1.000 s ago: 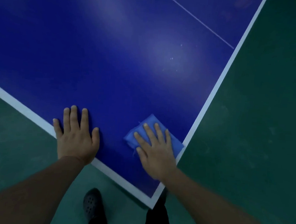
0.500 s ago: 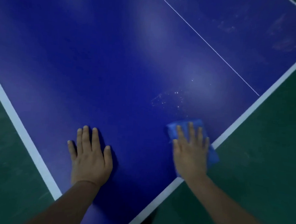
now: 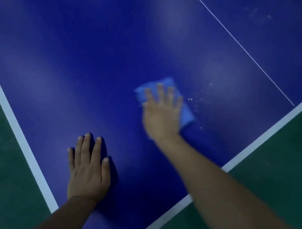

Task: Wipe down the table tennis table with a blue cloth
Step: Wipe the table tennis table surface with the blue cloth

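**Cloth mid-counter, R hand flat on it**

Head view: counter is a smooth, glossy dark-blue slab w/ soft light patches, white border stripes along its left and right edges and a thin white centre line running diagonally at upper right. Floor around it is matte green, faintly scuffed. Blue cloth is a folded, soft-looking rectangle, lighter blue than the counter, lying flat well in from the right border stripe. Right hand lies on top of the cloth, fingers straight and spread, pressing it down; hand and cloth are motion-blurred. Tiny white specks are scattered on the counter just right of the cloth. Left hand lies flat, palm down, fingers straight and close together, on bare counter near the left border stripe, well apart from the cloth.

Vs 0.5 s ago: cloth and right hand were against the right border stripe; now they're further in toward the counter's middle, w/ the specks on their right. Left hand unchanged, flat in the same spot.
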The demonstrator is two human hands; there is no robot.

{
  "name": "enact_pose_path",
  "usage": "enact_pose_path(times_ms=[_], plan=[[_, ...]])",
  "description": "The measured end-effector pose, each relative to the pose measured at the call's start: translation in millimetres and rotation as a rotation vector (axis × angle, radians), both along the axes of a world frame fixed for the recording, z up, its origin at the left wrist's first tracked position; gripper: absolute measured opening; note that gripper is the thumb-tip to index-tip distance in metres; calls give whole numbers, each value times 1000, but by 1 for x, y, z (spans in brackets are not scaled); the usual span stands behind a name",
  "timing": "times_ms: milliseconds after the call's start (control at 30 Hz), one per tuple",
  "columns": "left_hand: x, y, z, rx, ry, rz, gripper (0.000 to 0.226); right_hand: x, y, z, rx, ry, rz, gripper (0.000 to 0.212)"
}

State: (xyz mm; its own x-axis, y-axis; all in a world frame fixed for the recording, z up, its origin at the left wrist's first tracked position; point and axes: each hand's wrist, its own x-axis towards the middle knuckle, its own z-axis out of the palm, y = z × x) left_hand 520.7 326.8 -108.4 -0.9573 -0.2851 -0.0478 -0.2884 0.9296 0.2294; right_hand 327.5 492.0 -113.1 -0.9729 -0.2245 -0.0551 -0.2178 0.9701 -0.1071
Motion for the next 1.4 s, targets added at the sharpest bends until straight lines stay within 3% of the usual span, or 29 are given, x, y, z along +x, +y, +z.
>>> enact_pose_path(times_ms=[67, 167, 267, 333, 400, 467, 533, 633, 700, 767, 833, 933, 1000, 1067, 1167, 1267, 1333, 1400], plan=[[1, 0, 1, -6, -35, 9, 62, -12, 89, 1, 56, -3, -236, 56], [1, -1, 1, 6, -55, 3, 63, -10, 188, 20, -36, -105, -604, 56], [-1, -1, 2, 14, -69, 4, 64, 1, 159, 19, -61, -65, -768, 55], [0, -2, 3, 25, -74, -1, 65, 36, 99, 15, -29, -16, -538, 55], [0, -3, 4, 39, -72, 8, 65, 99, 49, 10, 8, -10, -60, 55], [0, -2, 5, 47, -68, 9, 66, 134, 57, 7, 16, -55, 254, 52], [0, -1, 6, 56, -64, 13, 66, 106, 108, 5, 51, -52, 172, 53], [0, 0, 6, 67, -78, 16, 66, 40, 196, 7, 156, -17, -294, 58], [0, 0, 5, 73, -69, 17, 66, 13, 225, 19, 36, -61, -569, 56], [0, 0, 6, 75, -69, 16, 67, 12, 210, 21, -48, -67, -689, 55], [0, -1, 6, 76, -69, 17, 67, 38, 164, 17, -18, -34, -576, 55], [0, 0, 7, 71, -75, 17, 67, 121, 96, 8, 59, -28, -63, 55], [1, 0, 7, 72, -75, 16, 68, 135, 104, 9, 75, -57, 167, 53], [1, 0, 7, 77, -75, 9, 68, 111, 142, 4, 133, -28, 86, 56], [1, -1, 7, 77, -77, 7, 68, 70, 198, 8, 114, -49, -352, 59], [1, -1, 6, 73, -79, 8, 68, 59, 182, 13, 11, -52, -581, 56], [0, -2, 6, 67, -88, 5, 69, 75, 139, 13, 48, -46, -463, 59], [1, -1, 7, 55, -97, 2, 70, 108, 94, 11, 69, -20, -134, 59]])
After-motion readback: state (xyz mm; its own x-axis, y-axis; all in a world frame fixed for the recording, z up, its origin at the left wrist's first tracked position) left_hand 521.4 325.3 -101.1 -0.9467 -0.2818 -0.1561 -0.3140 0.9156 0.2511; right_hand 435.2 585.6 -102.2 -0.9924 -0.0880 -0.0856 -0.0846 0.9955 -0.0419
